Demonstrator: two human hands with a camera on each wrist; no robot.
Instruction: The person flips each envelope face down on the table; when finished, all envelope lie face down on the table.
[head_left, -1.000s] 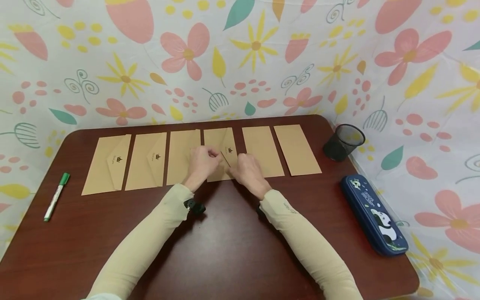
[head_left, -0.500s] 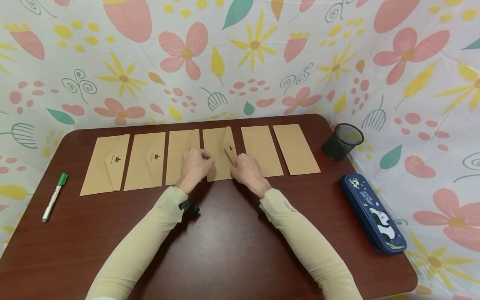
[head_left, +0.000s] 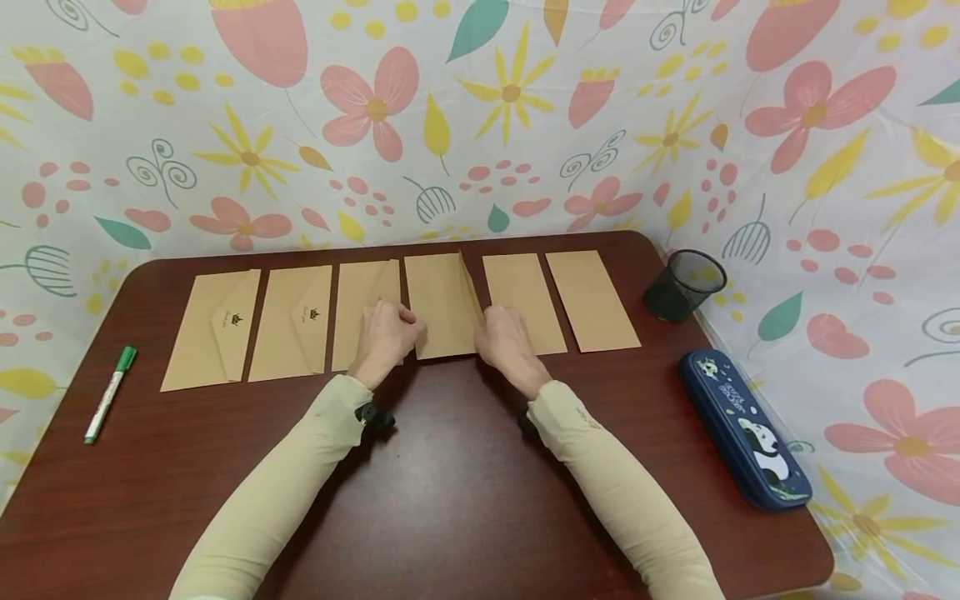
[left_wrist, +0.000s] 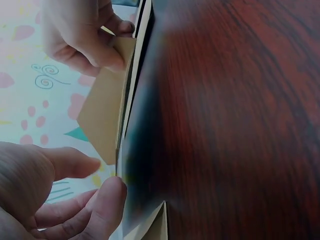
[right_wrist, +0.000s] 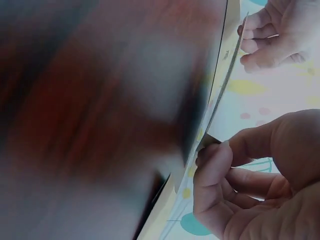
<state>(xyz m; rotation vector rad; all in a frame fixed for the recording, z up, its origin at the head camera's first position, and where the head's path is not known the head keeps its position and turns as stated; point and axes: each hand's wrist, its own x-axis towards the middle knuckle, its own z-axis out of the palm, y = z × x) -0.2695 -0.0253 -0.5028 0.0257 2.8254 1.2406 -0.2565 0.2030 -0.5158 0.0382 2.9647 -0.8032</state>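
Note:
Several brown paper envelopes lie in a row. On the fourth from the left, an envelope (head_left: 438, 308), the flap (left_wrist: 102, 117) stands raised along its right side. My right hand (head_left: 510, 342) pinches that flap near its lower corner; the right wrist view has thumb and forefinger pressed together on the paper. My left hand (head_left: 386, 337) is at the envelope's left edge, over the third envelope (head_left: 362, 287). In the left wrist view its thumb and forefinger are apart, close to the paper edge. Whether they touch it is hard to tell.
Two envelopes with crown-printed flaps (head_left: 237, 319) lie left. Plain envelopes (head_left: 595, 300) lie right. A green-capped marker (head_left: 111, 396) is at far left. A black mesh pen cup (head_left: 684, 285) and a blue panda pencil case (head_left: 746, 429) stand along the right table edge.
The envelope's flap, with its crown print facing up earlier, has swung up and right with my right hand. My left hand has moved left to the envelope's left edge.

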